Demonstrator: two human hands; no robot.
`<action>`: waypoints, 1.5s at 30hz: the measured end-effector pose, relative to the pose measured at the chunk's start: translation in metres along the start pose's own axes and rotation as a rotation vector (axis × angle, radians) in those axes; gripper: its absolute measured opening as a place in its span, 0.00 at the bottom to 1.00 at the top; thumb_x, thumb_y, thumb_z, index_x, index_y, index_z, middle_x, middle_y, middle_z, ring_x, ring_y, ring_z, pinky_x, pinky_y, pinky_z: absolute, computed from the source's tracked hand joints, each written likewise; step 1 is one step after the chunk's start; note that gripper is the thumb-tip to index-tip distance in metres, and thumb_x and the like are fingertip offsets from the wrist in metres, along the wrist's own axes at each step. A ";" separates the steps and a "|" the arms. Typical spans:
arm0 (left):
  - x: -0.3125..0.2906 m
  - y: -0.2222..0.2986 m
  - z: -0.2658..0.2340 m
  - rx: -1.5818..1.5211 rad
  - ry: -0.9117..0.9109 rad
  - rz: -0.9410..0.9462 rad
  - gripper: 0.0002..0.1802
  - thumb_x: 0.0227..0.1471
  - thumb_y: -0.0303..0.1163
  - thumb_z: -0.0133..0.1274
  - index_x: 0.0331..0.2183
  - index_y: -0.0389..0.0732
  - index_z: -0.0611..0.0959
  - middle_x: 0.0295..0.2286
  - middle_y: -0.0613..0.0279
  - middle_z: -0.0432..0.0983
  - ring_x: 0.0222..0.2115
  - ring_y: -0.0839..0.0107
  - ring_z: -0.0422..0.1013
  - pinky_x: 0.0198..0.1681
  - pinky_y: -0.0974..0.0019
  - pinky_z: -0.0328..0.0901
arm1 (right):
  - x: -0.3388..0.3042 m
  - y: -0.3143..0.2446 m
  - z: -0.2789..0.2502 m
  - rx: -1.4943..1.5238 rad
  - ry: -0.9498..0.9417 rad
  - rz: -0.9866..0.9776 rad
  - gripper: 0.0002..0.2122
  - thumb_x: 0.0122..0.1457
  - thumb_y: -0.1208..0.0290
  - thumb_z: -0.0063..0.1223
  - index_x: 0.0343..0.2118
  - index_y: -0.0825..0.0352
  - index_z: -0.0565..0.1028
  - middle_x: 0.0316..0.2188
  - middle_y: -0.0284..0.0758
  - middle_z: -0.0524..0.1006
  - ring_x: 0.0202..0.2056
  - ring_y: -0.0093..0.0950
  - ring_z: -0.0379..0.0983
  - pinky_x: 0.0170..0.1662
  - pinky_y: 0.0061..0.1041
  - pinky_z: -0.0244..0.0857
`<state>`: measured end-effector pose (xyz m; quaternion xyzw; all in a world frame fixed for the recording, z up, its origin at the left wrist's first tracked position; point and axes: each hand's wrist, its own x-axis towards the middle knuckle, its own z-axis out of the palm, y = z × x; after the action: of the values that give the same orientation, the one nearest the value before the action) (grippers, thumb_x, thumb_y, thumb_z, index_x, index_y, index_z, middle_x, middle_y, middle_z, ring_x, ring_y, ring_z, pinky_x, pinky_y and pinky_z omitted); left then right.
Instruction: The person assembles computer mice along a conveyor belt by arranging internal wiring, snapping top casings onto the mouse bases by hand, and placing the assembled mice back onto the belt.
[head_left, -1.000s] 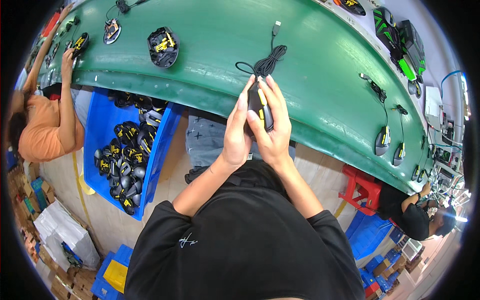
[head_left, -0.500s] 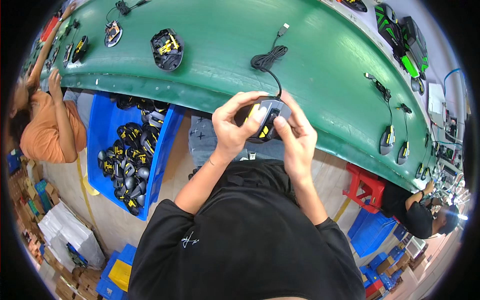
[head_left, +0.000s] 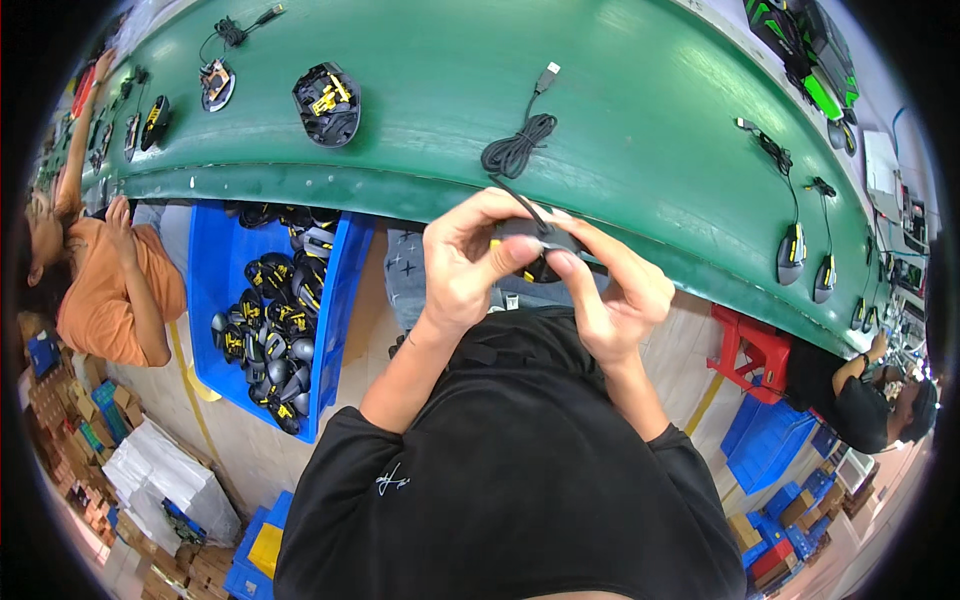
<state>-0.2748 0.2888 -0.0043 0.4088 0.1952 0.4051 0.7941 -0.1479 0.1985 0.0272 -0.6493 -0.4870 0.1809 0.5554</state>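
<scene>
A black and yellow computer mouse (head_left: 541, 268) is held between my two hands, just off the near edge of the green bench. My left hand (head_left: 468, 262) grips its left side, with the thumb pressed on the top. My right hand (head_left: 618, 300) closes on the other side, its thumb tip close to the left one. Fingers cover much of the shell. From the mouse a black cable (head_left: 518, 150) runs out to a tied bundle and a USB plug lying on the green surface.
An open mouse shell (head_left: 327, 105) lies left on the green bench (head_left: 430, 90); wired mice (head_left: 791, 255) lie right. Below, a blue bin (head_left: 335, 330) holds many mouse parts. A person in orange (head_left: 120, 290) is at left; another in black (head_left: 850, 400) sits right near a red stool (head_left: 748, 352).
The mouse has tilted, so less of its top shows. Both thumbs have come together over it, and the cable bundle has shifted slightly left and nearer.
</scene>
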 end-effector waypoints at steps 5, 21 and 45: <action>0.000 -0.017 -0.010 -0.572 0.197 -0.242 0.18 0.59 0.42 0.51 0.42 0.37 0.76 0.39 0.58 0.75 0.41 0.68 0.71 0.48 0.61 0.65 | 0.007 -0.016 0.010 -0.101 0.000 0.102 0.20 0.43 0.76 0.69 0.42 0.71 0.78 0.38 0.44 0.81 0.38 0.34 0.80 0.42 0.27 0.73; 0.015 0.012 -0.047 0.353 0.416 0.007 0.14 0.58 0.29 0.52 0.44 0.33 0.78 0.32 0.55 0.80 0.30 0.71 0.76 0.37 0.69 0.70 | 0.056 0.062 -0.135 0.238 0.537 0.447 0.19 0.61 0.64 0.55 0.47 0.75 0.74 0.43 0.39 0.77 0.41 0.30 0.77 0.42 0.29 0.71; 0.187 0.147 -0.293 0.892 0.567 -0.365 0.18 0.30 0.30 0.71 0.17 0.43 0.74 0.19 0.70 0.67 0.18 0.78 0.62 0.23 0.75 0.58 | 0.126 0.072 0.176 -0.385 -0.130 0.079 0.17 0.48 0.65 0.55 0.36 0.74 0.76 0.34 0.51 0.77 0.39 0.47 0.75 0.45 0.42 0.68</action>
<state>-0.4220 0.6325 -0.0542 0.5399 0.6214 0.2331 0.5178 -0.1955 0.4059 -0.0544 -0.7490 -0.5215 0.1477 0.3811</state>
